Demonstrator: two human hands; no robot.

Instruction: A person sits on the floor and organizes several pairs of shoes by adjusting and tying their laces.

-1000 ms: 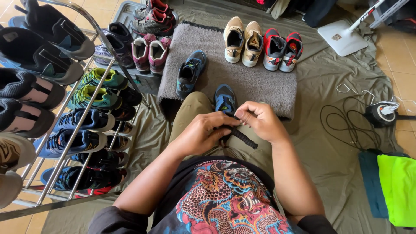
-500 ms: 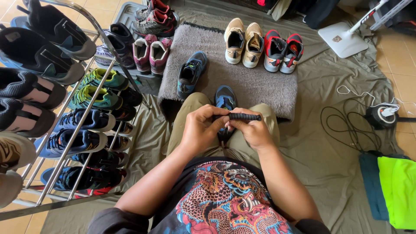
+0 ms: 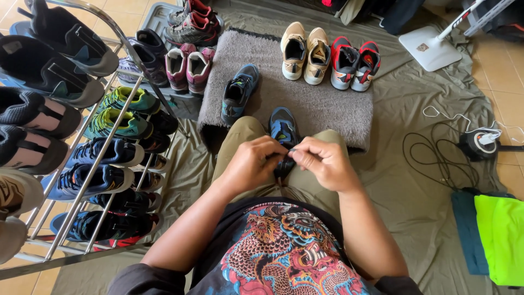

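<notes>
From where I watch, both forearms come up out of the bottom of the frame and meet over the lap, elbows wide, wrists bent inward. My left hand (image 3: 248, 164) is curled knuckles-up, its fingers folded down and pinched on the dark lace (image 3: 285, 154) at the top of the blue shoe (image 3: 283, 127). My right hand (image 3: 325, 162) mirrors it from the other side, thumb and first fingers drawn together on the same lace, the rest of the fingers tucked loosely under. The two sets of fingertips nearly touch, with only a short dark bit of lace showing between them; how the lace runs inside the grips I cannot tell. The blue shoe sits between the knees in khaki trousers, toe pointing away from me, its front end resting on the near edge of the grey mat (image 3: 322, 104). A second blue shoe (image 3: 240, 92) lies further up the mat to the left, well apart from the hands, with a beige pair (image 3: 305, 52) and a red-and-grey pair (image 3: 357, 63) along the far edge. The metal shoe rack (image 3: 103, 158) stands to my left, loaded with trainers.
</notes>
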